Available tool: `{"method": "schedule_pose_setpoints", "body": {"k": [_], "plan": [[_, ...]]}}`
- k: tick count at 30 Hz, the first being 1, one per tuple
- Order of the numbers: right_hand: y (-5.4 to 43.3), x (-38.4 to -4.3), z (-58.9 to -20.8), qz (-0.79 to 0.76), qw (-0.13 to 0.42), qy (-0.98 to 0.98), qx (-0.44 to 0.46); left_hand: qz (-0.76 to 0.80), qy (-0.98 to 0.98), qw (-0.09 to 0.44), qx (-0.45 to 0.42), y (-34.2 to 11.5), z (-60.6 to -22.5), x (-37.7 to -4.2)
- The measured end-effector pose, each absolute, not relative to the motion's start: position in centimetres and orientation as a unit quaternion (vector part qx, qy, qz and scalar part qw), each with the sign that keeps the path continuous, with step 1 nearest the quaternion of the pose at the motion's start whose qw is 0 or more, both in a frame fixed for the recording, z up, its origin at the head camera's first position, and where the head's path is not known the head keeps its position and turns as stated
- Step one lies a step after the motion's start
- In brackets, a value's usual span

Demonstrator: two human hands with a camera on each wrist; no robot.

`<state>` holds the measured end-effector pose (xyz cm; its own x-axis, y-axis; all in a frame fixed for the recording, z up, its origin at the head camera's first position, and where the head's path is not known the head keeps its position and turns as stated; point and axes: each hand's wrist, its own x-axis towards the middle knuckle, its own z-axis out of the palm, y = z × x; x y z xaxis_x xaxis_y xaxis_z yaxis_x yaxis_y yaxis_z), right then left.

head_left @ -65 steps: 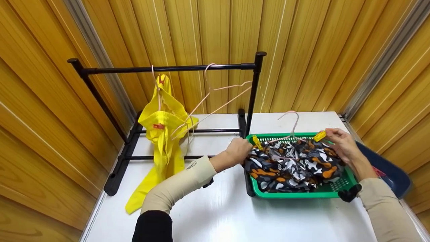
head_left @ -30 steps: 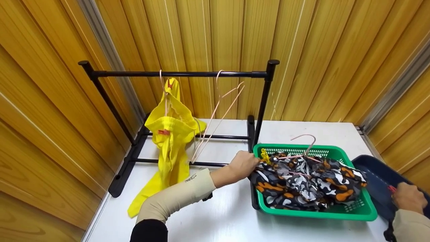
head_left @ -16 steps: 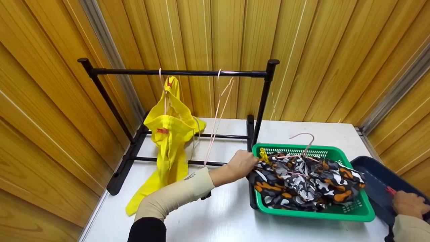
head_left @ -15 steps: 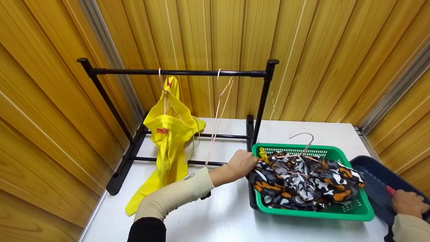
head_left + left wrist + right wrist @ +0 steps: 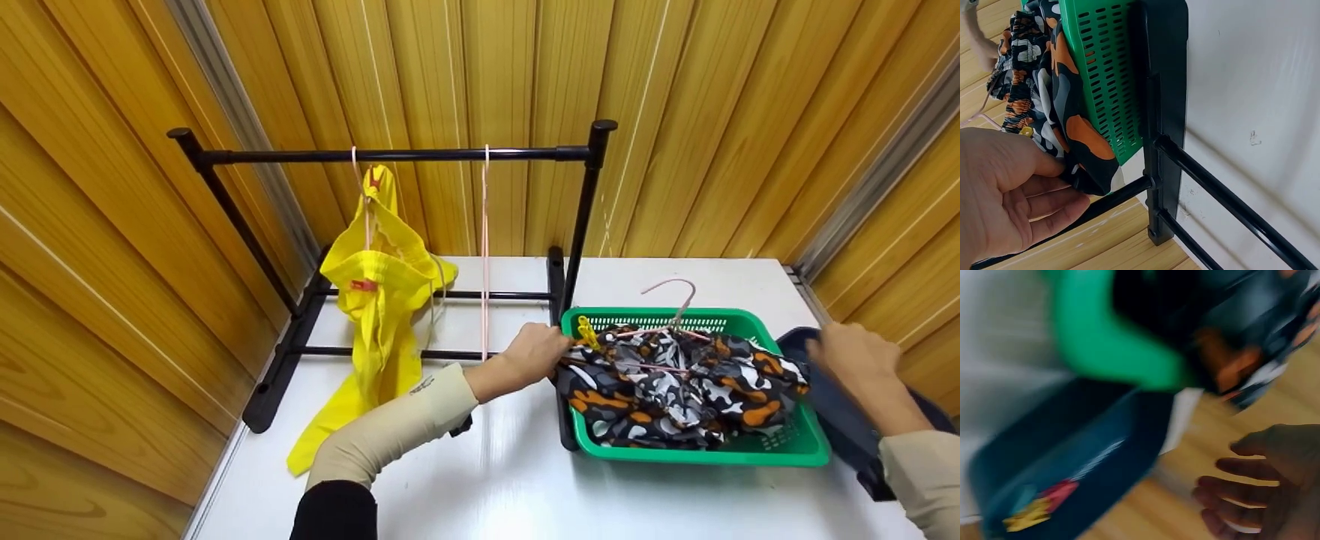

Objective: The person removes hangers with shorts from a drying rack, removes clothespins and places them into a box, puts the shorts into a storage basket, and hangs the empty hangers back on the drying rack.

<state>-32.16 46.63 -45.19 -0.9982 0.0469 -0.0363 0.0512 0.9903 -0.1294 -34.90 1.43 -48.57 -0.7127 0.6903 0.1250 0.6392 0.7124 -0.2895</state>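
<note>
A pair of black, white and orange camouflage pants (image 5: 679,397) with a gathered waistband lies in the green basket (image 5: 705,456). A pink hanger (image 5: 686,289) sticks up from its waist. My left hand (image 5: 534,351) pinches the left end of the waistband between thumb and fingers, close to a yellow clothespin (image 5: 587,331). My right hand (image 5: 855,360) is in the air between the basket and the dark blue tray (image 5: 832,401). Its fingers are loosely bent and apart, holding nothing, in the blurred right wrist view. Yellow, pink and teal clothespins (image 5: 1039,506) lie in the tray.
A black rack (image 5: 420,156) stands left of the basket. Yellow pants (image 5: 375,300) hang there on a hanger with red clothespins, beside a bare pink hanger (image 5: 485,247). One rack foot (image 5: 1162,84) runs along the basket's side. Wood-patterned walls (image 5: 510,75) enclose the white table (image 5: 480,480).
My right hand pinched the yellow clothespin on the pants' right side, which is now gone. It went to the tray, then rose back toward the basket. The bare hanger turned edge-on; the left hand stayed.
</note>
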Motion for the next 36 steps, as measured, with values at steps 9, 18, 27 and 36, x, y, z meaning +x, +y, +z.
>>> {"method": "schedule_pose_setpoints", "body": {"k": [9, 18, 27, 36], "plan": [[34.0, -29.9, -39.2, 0.008, 0.125, 0.989, -0.081, 0.083, -0.924, 0.117, -0.355, 1.1, -48.8, -35.0], [25.2, -30.2, -40.4, -0.051, 0.007, 0.961, -0.272, 0.072, -0.931, 0.091, -0.346, 1.3, -48.3, -34.8], [22.6, -33.6, -45.6, -0.104, -0.145, 0.905, -0.386, 0.082, -0.933, 0.101, -0.337, 1.7, -48.6, -34.6], [22.2, -34.5, -47.0, -0.123, -0.171, 0.885, -0.415, 0.093, -0.929, 0.101, -0.344, 1.5, -48.6, -34.9]]}}
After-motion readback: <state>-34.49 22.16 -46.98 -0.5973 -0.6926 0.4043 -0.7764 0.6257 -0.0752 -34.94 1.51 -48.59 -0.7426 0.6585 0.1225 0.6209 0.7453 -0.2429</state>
